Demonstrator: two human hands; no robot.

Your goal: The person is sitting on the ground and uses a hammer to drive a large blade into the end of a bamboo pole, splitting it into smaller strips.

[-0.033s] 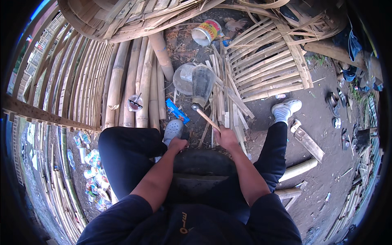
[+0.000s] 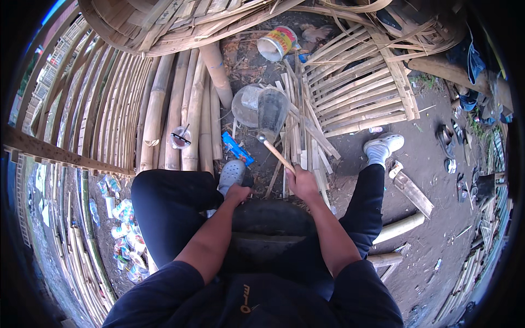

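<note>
My right hand (image 2: pixel 302 183) is wrapped round the wooden handle of a hammer (image 2: pixel 277 155). The hammer's small metal head lies at the near end of a grey, tapered block (image 2: pixel 272 106); whether they touch I cannot tell. Behind that block is a round, flat grey piece (image 2: pixel 242 109) with a paler lump on it. My left hand (image 2: pixel 238 194) rests low beside my grey clog (image 2: pixel 232 174), fingers curled; what they hold, if anything, is hidden. Between my forearms sits a dark, rounded object (image 2: pixel 268 217) whose kind is unclear.
Thick bamboo poles (image 2: pixel 191 109) lie on the left, with a plastic cup (image 2: pixel 180 138) on them. Thin bamboo strips (image 2: pixel 311 147) are piled right of the block. A slatted bamboo panel (image 2: pixel 361 93), a paint-type bucket (image 2: pixel 275 45) and a blue packet (image 2: pixel 237 148) lie around.
The hammer's head has shifted slightly away from me, closer to the grey block's near end. My left hand stays in place.
</note>
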